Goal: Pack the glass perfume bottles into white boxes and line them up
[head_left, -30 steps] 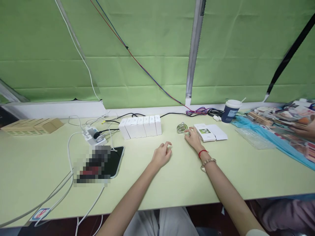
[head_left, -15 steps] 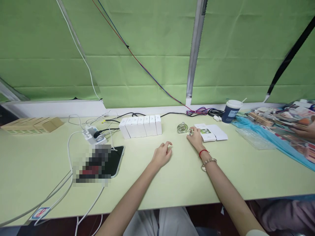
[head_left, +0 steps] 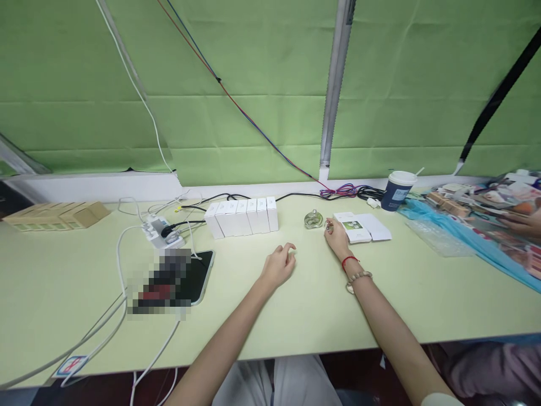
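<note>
My right hand [head_left: 337, 237] rests on the table with its fingers pinched round a small shiny, cap-like piece [head_left: 329, 226], mostly hidden by the fingers. Just left of it stands a small round glass perfume bottle [head_left: 313, 220], apart from the fingertips. A white box with a green picture [head_left: 355, 230] lies with its flap folded out, to the right of and partly behind that hand. My left hand [head_left: 279, 266] lies on the table nearer to me, fingers loosely curled, thumb and index apart, holding nothing.
Several white boxes [head_left: 242, 219] stand in a row at the back. To the left are a tablet [head_left: 200, 276], a power strip [head_left: 163, 232], cables and tan boxes [head_left: 57, 215]. At right stand a blue cup [head_left: 397, 192] and a cluttered pile on blue plastic [head_left: 460, 239], where another person's hand [head_left: 524, 225] shows.
My right hand has shifted very slightly to the right, and the small piece in its fingers is turned a little. My left hand has not moved.
</note>
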`<action>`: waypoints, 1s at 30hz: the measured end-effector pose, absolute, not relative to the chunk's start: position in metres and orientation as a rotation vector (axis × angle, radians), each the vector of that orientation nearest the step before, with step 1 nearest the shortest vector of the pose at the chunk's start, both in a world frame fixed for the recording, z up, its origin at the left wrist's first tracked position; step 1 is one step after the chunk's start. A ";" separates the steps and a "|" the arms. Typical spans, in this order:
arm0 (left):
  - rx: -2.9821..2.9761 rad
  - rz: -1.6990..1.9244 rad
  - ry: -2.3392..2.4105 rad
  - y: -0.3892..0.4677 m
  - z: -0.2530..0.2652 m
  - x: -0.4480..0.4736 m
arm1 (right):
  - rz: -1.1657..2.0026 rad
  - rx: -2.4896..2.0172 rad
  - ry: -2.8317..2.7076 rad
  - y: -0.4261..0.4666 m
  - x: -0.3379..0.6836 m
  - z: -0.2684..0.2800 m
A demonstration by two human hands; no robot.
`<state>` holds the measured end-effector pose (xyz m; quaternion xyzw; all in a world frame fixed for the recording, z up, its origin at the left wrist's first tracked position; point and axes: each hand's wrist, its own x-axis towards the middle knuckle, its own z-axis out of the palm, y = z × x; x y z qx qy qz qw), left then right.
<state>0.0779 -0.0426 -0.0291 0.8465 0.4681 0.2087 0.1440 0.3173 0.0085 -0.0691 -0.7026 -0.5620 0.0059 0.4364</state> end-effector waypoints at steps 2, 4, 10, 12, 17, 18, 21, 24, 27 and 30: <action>2.440 0.593 1.355 -0.043 -0.029 0.078 | 0.013 -1.765 -1.388 0.008 0.317 -0.069; 2.437 0.588 1.357 -0.043 -0.028 0.078 | 0.032 -1.802 -1.377 0.007 0.315 -0.068; 2.430 0.582 1.358 -0.045 -0.025 0.079 | -0.046 -1.842 -1.377 -0.001 0.304 -0.054; 2.431 0.580 1.356 -0.045 -0.025 0.080 | -0.080 -1.760 -1.472 -0.003 0.298 -0.050; 2.436 0.577 1.359 -0.044 -0.026 0.080 | -0.030 -1.687 -1.707 -0.007 0.286 -0.043; 2.437 0.576 1.357 -0.044 -0.027 0.079 | -0.025 -1.720 -1.706 -0.008 0.284 -0.042; 2.439 0.590 1.347 -0.044 -0.027 0.079 | -0.036 -1.819 -1.704 -0.010 0.281 -0.039; 2.438 0.599 1.340 -0.044 -0.027 0.079 | -0.068 -1.874 -1.739 -0.012 0.277 -0.037; 2.428 0.593 1.343 -0.045 -0.026 0.079 | -0.092 -1.909 -1.749 -0.013 0.274 -0.036; 2.415 0.582 1.350 -0.046 -0.024 0.079 | -0.102 -1.936 -1.744 -0.013 0.271 -0.037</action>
